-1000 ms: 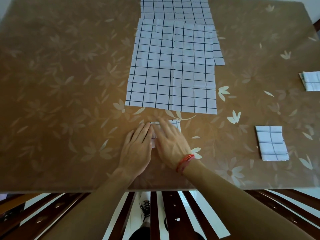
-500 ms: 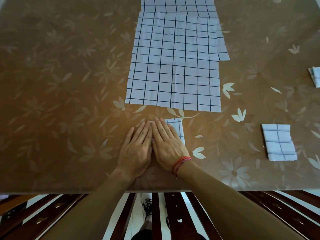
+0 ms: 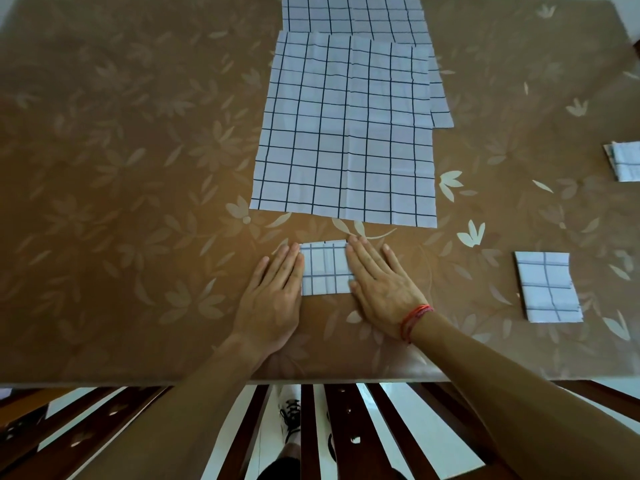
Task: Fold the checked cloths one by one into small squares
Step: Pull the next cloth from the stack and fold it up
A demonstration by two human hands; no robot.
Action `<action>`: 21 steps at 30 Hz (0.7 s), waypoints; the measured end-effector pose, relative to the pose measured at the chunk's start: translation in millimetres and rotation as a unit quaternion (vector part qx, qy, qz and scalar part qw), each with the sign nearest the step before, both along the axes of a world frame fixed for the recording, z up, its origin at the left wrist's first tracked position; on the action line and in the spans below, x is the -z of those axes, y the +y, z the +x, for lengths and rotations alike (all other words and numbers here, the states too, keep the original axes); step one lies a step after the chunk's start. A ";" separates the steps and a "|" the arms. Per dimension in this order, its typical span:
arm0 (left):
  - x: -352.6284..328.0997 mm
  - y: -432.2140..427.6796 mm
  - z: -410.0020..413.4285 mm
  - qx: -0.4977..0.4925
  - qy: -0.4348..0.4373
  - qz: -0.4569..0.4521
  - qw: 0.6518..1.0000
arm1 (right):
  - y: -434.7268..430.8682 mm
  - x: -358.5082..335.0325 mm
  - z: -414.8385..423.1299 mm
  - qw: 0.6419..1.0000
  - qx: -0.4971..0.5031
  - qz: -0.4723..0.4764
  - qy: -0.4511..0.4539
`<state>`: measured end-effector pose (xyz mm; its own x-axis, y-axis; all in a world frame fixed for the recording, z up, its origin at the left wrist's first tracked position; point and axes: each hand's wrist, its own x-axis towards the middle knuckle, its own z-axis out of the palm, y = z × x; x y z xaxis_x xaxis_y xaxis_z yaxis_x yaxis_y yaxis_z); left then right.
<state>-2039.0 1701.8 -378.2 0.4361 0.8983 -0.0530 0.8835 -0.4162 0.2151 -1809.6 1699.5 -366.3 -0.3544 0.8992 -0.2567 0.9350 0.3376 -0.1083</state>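
Observation:
A small folded checked cloth [image 3: 325, 268] lies flat near the table's front edge. My left hand [image 3: 275, 292] rests flat, palm down, along its left side. My right hand [image 3: 381, 285], with a red string on the wrist, lies flat over its right edge. Both hands have their fingers together and grip nothing. Just beyond, a large unfolded checked cloth [image 3: 346, 133] is spread out, overlapping another unfolded one [image 3: 353, 12] at the far edge.
Two folded checked squares sit on the right: one [image 3: 547, 287] near the front, one [image 3: 625, 161] at the right border. The brown floral table [image 3: 121, 168] ends at a front edge below my wrists, with dark chair slats [image 3: 332, 427] underneath.
My hands, pressed together over the small folded cloth, have slid apart to its left and right sides, uncovering its middle.

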 end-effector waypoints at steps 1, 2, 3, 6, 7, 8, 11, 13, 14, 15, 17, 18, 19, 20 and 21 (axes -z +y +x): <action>-0.2 0.1 0.0 0.001 0.002 -0.003 1.000 | 0.1 -0.4 -0.9 1.000 0.002 -0.002 0.002; -0.8 0.1 0.1 0.001 0.005 -0.005 1.000 | 0.2 -1.1 -2.1 1.000 0.005 -0.004 0.004; -1.7 0.3 0.3 0.000 0.008 -0.007 1.000 | 0.3 -2.0 -2.9 1.000 0.006 -0.005 0.008; -5.5 1.7 0.2 0.005 0.015 -0.015 1.000 | 1.9 -5.2 -0.2 1.000 -0.002 -0.017 0.011; -7.5 2.1 0.2 0.008 0.015 -0.019 1.000 | 2.7 -6.4 1.8 1.000 -0.009 -0.021 0.014; -9.9 2.9 0.0 0.009 0.012 -0.021 1.000 | 3.9 -8.0 3.4 0.999 -0.015 -0.025 0.018; -17.9 9.1 0.3 0.011 -0.017 -0.027 0.999 | 8.8 -17.4 4.3 0.998 -0.009 -0.043 0.033; -23.2 17.7 1.6 0.011 -0.057 -0.031 0.998 | 15.0 -26.6 0.9 0.998 0.003 -0.031 0.046; -25.5 22.7 2.1 0.011 -0.074 -0.033 0.997 | 19.1 -31.2 -1.4 0.998 0.006 -0.025 0.049; -27.8 27.5 2.7 0.008 -0.086 -0.035 0.996 | 23.9 -35.1 -3.8 0.998 0.008 -0.022 0.051; -32.6 35.4 4.1 0.003 -0.091 -0.043 0.995 | 33.9 -39.9 -7.8 0.999 0.009 -0.024 0.047; -35.1 39.1 5.1 0.001 -0.088 -0.051 0.995 | 39.1 -41.0 -10.1 0.999 0.008 -0.025 0.043; -37.3 42.7 6.3 0.000 -0.081 -0.061 0.995 | 44.2 -40.7 -12.1 0.999 0.008 -0.028 0.038; -39.4 46.8 8.1 0.000 -0.071 -0.073 0.995 | 48.9 -39.8 -13.9 0.999 0.010 -0.029 0.035; -41.5 51.2 10.4 -0.002 -0.058 -0.084 0.995 | 53.2 -38.2 -15.6 0.999 0.012 -0.029 0.032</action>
<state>-2028.6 1753.0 -336.7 0.4447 0.8825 -0.1530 0.8503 -0.3623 0.3817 -1825.3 1752.7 -328.1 -0.3508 0.8914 -0.2870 0.9332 0.3070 -0.1869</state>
